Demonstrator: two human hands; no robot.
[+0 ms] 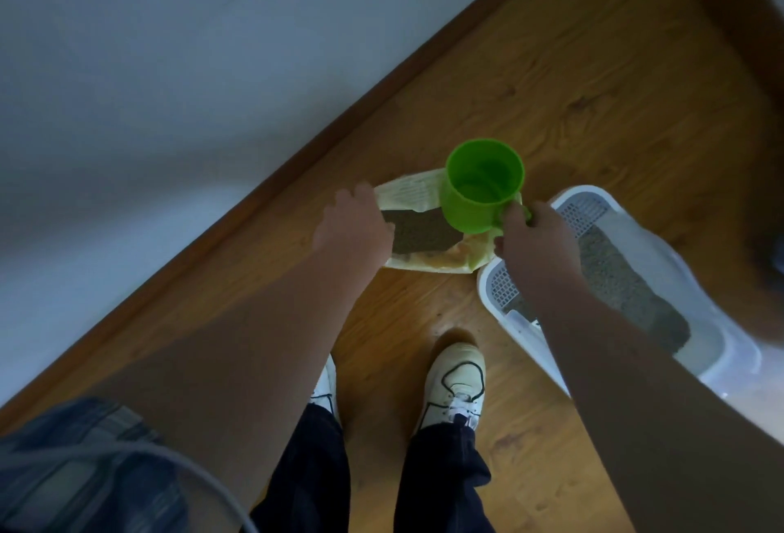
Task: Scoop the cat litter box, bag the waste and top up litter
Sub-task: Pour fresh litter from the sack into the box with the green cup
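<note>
A yellow litter bag [413,193] lies open on the wooden floor, with grey litter [420,231] showing in its mouth. My left hand [354,222] grips the bag's left edge and holds the mouth open. My right hand [536,237] holds a green plastic cup [481,188] by its handle, just above the bag's opening; the cup looks empty. To the right stands the white litter box [530,333] with a perforated rim and a strip of grey litter [628,290] inside, partly hidden by my right forearm.
A white wall and brown skirting board [297,167] run diagonally to the left of the bag. My two feet in white sneakers [456,384] stand on the floor just below the bag. A dark blurred shape [768,252] sits at the right edge.
</note>
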